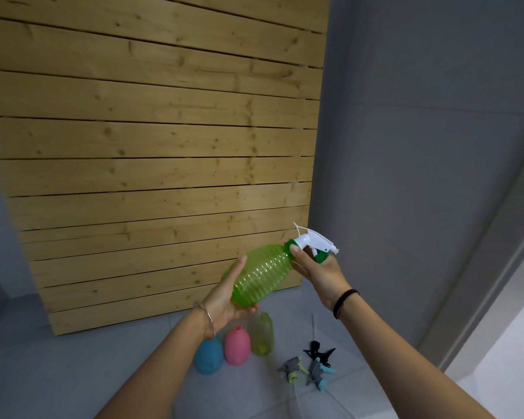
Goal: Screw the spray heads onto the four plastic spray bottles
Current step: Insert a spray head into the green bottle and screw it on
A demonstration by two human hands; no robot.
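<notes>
I hold a ribbed green spray bottle [259, 275] tilted in the air, neck pointing up and right. My left hand [227, 300] cups its base and side. My right hand [318, 267] grips the white and green spray head [310, 241] at the bottle's neck, thumb on the green collar. On the grey floor below stand three headless bottles: a blue one [208, 356], a pink one [237, 346] and a yellow-green one [262, 334]. Three loose spray heads lie to their right: a black one [319, 352], a grey and yellow one [294, 368] and a grey and blue one [318, 375].
A wall of horizontal wooden planks [164, 164] rises behind the bottles. A grey wall [421, 146] stands to the right, with a door frame [496, 267] at the far right. A thin dip tube [313, 326] lies on the floor by the heads.
</notes>
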